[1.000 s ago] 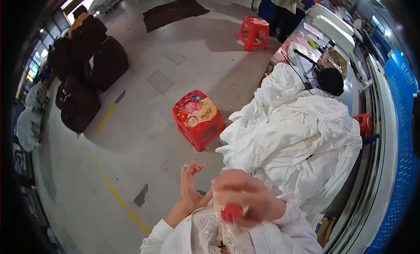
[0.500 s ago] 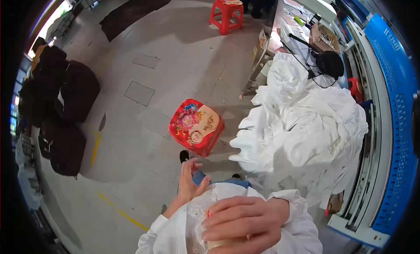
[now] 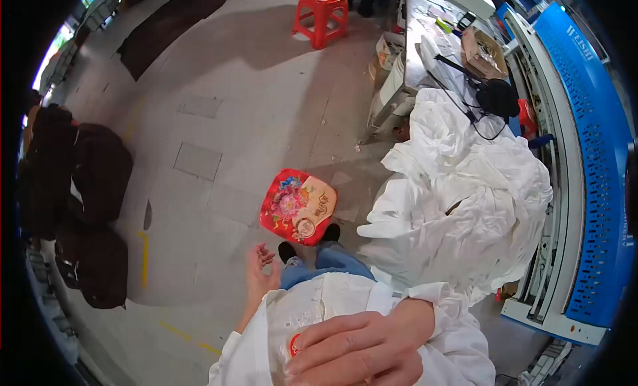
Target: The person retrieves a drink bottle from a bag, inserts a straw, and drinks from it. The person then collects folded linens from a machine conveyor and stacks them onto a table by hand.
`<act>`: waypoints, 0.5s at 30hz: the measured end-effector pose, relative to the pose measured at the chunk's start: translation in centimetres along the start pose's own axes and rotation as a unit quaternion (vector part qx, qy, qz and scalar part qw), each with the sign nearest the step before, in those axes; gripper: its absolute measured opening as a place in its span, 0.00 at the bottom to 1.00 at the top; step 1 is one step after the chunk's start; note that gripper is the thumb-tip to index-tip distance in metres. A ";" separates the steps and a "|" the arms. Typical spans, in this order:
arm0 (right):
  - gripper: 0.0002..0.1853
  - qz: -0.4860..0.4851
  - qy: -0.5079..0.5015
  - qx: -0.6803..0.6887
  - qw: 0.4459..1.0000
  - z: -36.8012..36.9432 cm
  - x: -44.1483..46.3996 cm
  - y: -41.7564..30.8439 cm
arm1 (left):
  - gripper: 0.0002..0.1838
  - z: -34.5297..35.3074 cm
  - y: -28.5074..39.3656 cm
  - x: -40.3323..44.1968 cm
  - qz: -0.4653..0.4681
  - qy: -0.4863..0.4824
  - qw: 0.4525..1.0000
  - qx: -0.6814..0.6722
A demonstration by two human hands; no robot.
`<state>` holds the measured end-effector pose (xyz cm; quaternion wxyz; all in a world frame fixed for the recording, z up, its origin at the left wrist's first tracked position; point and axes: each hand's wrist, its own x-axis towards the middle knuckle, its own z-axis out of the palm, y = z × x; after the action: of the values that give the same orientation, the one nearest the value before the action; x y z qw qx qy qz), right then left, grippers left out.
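Note:
My left hand is raised beside my white clothing, its fingers loosely curled, the thumb apart and nothing visible in it. Against my chest, my right hand curves over a mostly hidden object. A small red part of that object shows past the fingertips. In front of my shoes stands a red stool with a flower-patterned seat. A large heap of white cloth lies to the right, touched by neither hand.
A worktable at the upper right carries a cardboard box and a black cabled item. Beyond it runs a blue and white machine. A second red stool is further off. Dark bundles sit at the left.
The view has tilted down and turned, showing my legs and shoes. My right hand has settled flatter over the red-marked object at my chest. My left hand has moved left, away from it.

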<state>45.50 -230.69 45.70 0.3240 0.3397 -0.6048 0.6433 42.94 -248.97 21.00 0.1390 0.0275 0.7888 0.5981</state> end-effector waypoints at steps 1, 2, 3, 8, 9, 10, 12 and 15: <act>0.08 0.008 -0.001 -0.002 1.000 -1.4 0.3 -0.1 | 0.23 1.2 0.5 0.7 0.006 -0.016 1.000 0.017; 0.08 0.011 -0.001 -0.010 1.000 -3.0 0.6 -0.2 | 0.21 2.5 1.2 1.5 0.015 -0.031 0.999 0.034; 0.08 0.013 -0.002 -0.017 1.000 -4.5 0.9 -0.3 | 0.20 3.8 2.1 2.4 0.025 -0.044 0.997 0.051; 0.08 -0.043 0.065 -0.108 0.991 -11.2 1.4 -0.6 | 0.11 10.6 6.0 6.6 0.072 -0.098 0.989 0.086; 0.09 -0.053 0.071 -0.129 0.988 -12.5 1.7 -0.9 | 0.10 12.0 6.9 7.4 0.072 -0.113 0.986 0.095; 0.09 -0.055 0.055 -0.151 0.985 -14.3 2.2 -1.3 | 0.09 13.4 7.8 8.2 0.073 -0.126 0.984 0.105; 0.09 -0.055 0.033 -0.181 0.981 -16.9 2.9 -2.2 | 0.09 15.7 8.1 9.6 0.108 -0.141 0.981 0.080; 0.09 -0.054 0.027 -0.213 0.975 -19.7 3.8 -2.4 | 0.09 18.2 8.9 12.7 0.128 -0.192 0.969 0.089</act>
<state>44.45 -210.84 49.47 0.4392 0.2771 -0.7000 0.4903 34.25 -226.76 22.66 0.2074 0.2550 0.7874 0.5215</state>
